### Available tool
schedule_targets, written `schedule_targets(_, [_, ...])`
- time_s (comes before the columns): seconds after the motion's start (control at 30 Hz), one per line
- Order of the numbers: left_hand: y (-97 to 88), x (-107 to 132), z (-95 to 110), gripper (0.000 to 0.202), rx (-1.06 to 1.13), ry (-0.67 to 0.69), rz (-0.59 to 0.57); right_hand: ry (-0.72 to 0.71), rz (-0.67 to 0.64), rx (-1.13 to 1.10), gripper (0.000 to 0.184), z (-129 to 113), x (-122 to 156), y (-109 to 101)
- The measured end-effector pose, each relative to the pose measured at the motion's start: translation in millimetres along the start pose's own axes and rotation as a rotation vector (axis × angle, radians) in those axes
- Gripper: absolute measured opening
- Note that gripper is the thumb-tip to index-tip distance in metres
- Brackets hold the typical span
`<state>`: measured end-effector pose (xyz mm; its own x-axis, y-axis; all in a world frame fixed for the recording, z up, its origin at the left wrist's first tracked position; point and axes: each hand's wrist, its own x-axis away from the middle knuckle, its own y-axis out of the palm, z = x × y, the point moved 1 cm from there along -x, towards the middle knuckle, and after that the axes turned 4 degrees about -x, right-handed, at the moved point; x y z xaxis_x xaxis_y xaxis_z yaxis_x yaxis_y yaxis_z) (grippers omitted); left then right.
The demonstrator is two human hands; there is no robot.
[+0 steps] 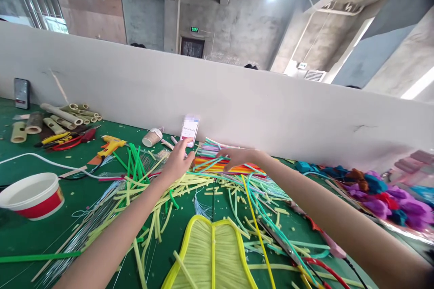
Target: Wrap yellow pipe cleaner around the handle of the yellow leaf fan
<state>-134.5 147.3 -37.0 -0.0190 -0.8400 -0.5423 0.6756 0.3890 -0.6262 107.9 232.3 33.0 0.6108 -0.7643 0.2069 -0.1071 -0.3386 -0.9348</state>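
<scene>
Our left hand (176, 161) has its index finger extended and thumb apart, reaching to the lower screen of the upright white rectangular phone (190, 129) just beyond it. Our right hand (239, 157) arches, fingers spread and curved, over the bundle of long, thin orange-and-yellow strips (207, 166) below it; contact we cannot tell. We judge the strips light, bendy and easily scattered, best gathered around the middle.
</scene>
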Motion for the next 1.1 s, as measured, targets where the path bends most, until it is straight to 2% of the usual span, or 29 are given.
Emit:
schedule_targets(0.2, [12.1, 17, 21, 0.037, -0.168, 0.237, -0.165, 0.171, 0.084, 0.038, 0.033, 5, -21, 3])
schedule_targets(0.33, [21.5, 25, 29, 0.015, -0.297, 0.331, -0.250, 0.241, -0.035, 0.041, 0.033, 12, -27, 6])
schedule_targets(0.53, [16.3, 28, 41, 0.010, -0.410, 0.461, -0.355, 0.265, -0.091, 0.012, 0.034, 17, -28, 2])
schedule_targets(0.73, [10.7, 28, 44, 0.031, -0.489, 0.379, -0.281, 0.199, -0.008, -0.018, 0.034, 26, -13, -31])
schedule_targets(0.9, [27.8, 16, 40, 0.076, -0.496, 0.271, -0.264, 0.057, 0.140, 0.003, 0.035, 30, 4, -52])
schedule_targets(0.97, [38.4, 5, 36, 0.070, -0.486, 0.234, -0.296, 0.005, 0.221, 0.040, 0.036, 31, 11, -51])
schedule_targets(1.03, [46.7, -10, 29, 0.043, -0.466, 0.192, -0.315, -0.015, 0.290, 0.095, 0.034, 31, 19, -48])
schedule_targets(1.1, [50.0, -25, 20, 0.032, -0.437, 0.140, -0.285, -0.012, 0.338, 0.156, 0.033, 31, 28, -43])
